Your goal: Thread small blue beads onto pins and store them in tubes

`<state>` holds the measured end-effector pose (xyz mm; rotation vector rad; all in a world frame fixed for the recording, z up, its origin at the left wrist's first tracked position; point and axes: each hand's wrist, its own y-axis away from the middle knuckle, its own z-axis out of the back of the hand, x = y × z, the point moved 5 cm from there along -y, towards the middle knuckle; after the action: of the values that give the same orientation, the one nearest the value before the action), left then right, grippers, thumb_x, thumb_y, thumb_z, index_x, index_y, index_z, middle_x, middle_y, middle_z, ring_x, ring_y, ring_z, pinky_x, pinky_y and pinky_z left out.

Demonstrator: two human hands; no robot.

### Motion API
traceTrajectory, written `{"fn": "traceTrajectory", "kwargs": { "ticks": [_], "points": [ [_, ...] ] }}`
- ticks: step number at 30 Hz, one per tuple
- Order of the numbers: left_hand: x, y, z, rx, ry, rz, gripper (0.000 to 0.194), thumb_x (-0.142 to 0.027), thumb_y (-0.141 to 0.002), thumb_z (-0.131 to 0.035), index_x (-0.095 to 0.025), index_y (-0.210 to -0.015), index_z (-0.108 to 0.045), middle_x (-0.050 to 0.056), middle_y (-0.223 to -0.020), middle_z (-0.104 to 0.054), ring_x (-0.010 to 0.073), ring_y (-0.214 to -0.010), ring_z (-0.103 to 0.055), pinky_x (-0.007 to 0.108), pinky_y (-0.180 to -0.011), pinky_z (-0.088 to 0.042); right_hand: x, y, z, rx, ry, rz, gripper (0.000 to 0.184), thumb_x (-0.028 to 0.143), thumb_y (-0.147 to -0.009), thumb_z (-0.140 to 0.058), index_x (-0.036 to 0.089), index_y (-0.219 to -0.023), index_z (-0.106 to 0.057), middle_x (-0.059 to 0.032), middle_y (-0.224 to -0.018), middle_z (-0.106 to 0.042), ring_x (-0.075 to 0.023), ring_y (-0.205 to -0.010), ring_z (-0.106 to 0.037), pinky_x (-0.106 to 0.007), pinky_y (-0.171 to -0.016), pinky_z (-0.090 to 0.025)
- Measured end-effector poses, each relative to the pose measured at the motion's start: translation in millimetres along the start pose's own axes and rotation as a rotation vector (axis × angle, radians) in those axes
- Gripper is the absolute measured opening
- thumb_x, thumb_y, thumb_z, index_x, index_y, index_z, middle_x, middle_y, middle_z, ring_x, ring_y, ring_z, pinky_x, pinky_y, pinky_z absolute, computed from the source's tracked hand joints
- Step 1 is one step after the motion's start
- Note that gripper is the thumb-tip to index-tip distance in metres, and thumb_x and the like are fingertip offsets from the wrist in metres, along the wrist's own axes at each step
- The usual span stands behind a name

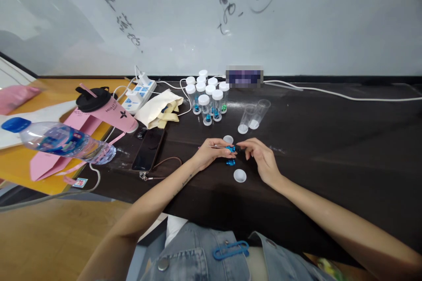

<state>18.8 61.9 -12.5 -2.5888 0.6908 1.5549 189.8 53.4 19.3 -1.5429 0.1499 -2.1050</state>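
Observation:
My left hand (213, 154) pinches a small glossy blue piece (231, 149) between thumb and fingers; its exact kind is too small to tell. A thin light stick-like line runs along that hand's fingers. Close by on the right, my right hand (262, 160) has its fingers curled and their tips beside a tiny dark bit at the blue piece. Whether it grips that bit is unclear. A second blue piece (231, 163) lies just below my left fingertips. One white cap (240, 176) sits nearer me, and another white cap (228, 139) is behind my left hand.
Several clear tubes with white caps (205, 105) stand at the back, blue or green pieces inside some. Two uncapped clear tubes (245, 120) stand right of them. Leftward are a phone (148, 150), cloth pouch (158, 107), power strip (140, 96), pink cup (115, 112) and water bottle (66, 140).

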Motion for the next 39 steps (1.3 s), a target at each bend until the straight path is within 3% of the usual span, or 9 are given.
{"fn": "traceTrajectory", "kwargs": {
  "ticks": [26,39],
  "points": [
    [-0.6,0.3,-1.1,-0.014,0.006,0.012,0.036,-0.026,-0.057,-0.086,-0.009,-0.086,-0.071,0.009,-0.079,-0.075,0.0237,-0.076,-0.072,0.041,-0.083,-0.055,2.5,-0.7,1.1,-0.015,0.014,0.006,0.051,0.049,-0.099,-0.027,0.019,-0.107,-0.067,-0.0059,-0.081,-0.056,-0.0199,-0.071,-0.057,-0.037,-0.071,-0.046],
    [0.1,-0.1,-0.5,-0.009,0.007,0.007,0.036,-0.027,-0.058,-0.085,-0.01,-0.086,-0.071,0.009,-0.079,-0.075,0.0239,-0.076,-0.072,0.04,-0.083,-0.054,0.1,0.5,1.0,-0.024,0.005,-0.002,0.048,0.046,-0.1,-0.028,0.019,-0.105,-0.067,-0.0073,-0.089,-0.058,-0.0183,-0.068,-0.055,-0.036,-0.068,-0.045]
  ]
}}
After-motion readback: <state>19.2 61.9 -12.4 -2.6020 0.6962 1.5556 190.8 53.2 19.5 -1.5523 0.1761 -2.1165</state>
